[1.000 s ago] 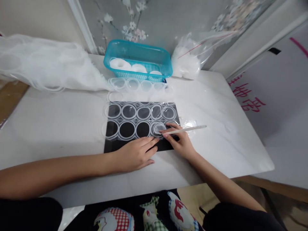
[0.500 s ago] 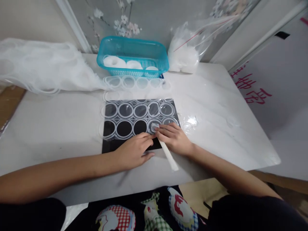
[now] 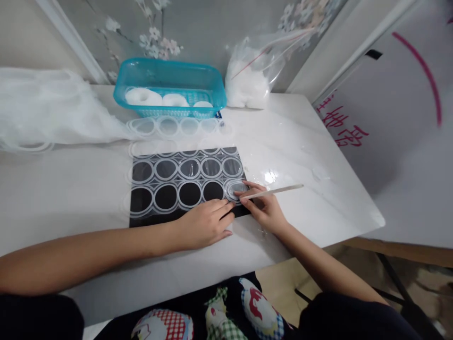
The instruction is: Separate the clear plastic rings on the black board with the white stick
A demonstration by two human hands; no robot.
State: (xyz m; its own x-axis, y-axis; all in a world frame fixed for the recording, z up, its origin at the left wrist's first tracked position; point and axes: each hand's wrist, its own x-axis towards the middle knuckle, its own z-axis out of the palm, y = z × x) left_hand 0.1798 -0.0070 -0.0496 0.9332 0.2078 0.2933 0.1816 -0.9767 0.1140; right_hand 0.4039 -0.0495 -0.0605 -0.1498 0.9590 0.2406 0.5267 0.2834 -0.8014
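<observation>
A translucent sheet of oval rings (image 3: 177,181) lies over a black board (image 3: 150,221) on the table. In its nearest row several ovals show plain black, while the one at the right end holds a clear film disc (image 3: 238,188). My right hand (image 3: 266,208) pinches a thin, flat white stick (image 3: 285,189), whose free end points right; the fingertips are at that last oval. My left hand (image 3: 208,223) lies flat with fingers stretched, its fingertips on the sheet's front edge just left of the right hand.
Behind the sheet stands a blue plastic basket (image 3: 207,78) with several white rolls (image 3: 143,97). A clear bag of white material (image 3: 249,85) is beside it. A heap of translucent ring sheets (image 3: 53,111) covers the left back. A whiteboard (image 3: 396,151) with red writing stands at right.
The fourth oval in the near row has turned from filmed to plain black. My right hand has shifted to the end oval, and the stick has swung from pointing toward me to pointing right.
</observation>
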